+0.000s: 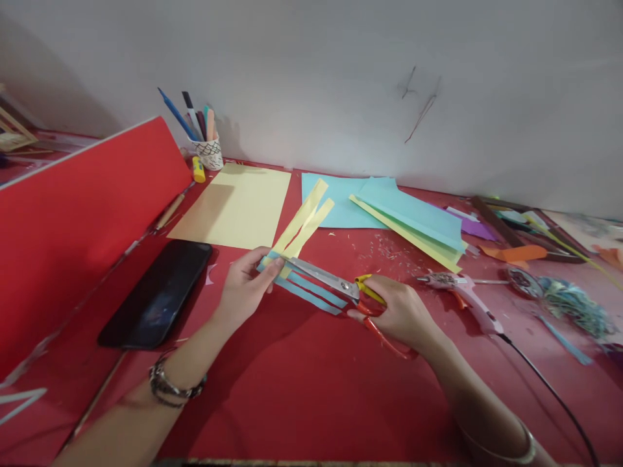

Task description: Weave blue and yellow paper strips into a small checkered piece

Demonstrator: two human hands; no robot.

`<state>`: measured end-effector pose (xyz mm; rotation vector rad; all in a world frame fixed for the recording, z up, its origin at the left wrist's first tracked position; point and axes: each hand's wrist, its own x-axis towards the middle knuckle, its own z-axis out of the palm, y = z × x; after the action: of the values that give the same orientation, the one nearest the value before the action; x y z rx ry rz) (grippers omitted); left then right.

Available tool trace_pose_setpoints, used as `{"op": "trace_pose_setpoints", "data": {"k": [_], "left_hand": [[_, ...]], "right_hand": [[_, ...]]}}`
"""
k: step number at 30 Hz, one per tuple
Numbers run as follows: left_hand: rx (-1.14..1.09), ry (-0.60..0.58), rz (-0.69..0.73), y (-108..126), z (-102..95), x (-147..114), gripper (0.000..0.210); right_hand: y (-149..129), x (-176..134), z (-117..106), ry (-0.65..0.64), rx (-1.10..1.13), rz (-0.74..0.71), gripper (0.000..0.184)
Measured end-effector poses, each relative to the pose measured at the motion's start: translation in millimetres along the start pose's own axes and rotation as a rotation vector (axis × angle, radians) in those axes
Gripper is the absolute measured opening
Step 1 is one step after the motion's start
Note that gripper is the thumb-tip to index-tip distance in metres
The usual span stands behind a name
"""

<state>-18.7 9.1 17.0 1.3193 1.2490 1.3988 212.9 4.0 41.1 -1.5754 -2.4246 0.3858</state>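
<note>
My left hand [250, 285] pinches crossed strips of paper over the middle of the red table. The yellow paper strips [307, 220] point up and away, while the blue paper strips [316, 296] reach to the right, below the blades. In my right hand [402, 308] is a pair of scissors [335, 280] with one yellow and one red handle loop. Its blades point left, their tips at the paper beside my left thumb. The blades look close together, and the tips are partly hidden by the paper and thumb.
A black phone [158, 295] lies left, beside a standing red board [92, 227]. Behind are a cup of pens [209, 154], a yellow sheet [243, 207] and blue sheets [413, 211]. To the right lie a corded glue gun [470, 301] and a shredded paper bundle [574, 305].
</note>
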Motion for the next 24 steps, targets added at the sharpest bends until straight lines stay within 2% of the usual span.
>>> {"op": "trace_pose_setpoints", "data": {"k": [14,24], "left_hand": [[-0.09,-0.029,-0.024,-5.0,1.3,0.7,0.02],[-0.085,-0.029,-0.044,-4.2,1.7,0.9,0.019]], "right_hand": [[6.4,0.1,2.0,-0.076,0.049,-0.016,0.029],[8.3,0.3,1.2,-0.118,0.075,-0.016,0.036]]}}
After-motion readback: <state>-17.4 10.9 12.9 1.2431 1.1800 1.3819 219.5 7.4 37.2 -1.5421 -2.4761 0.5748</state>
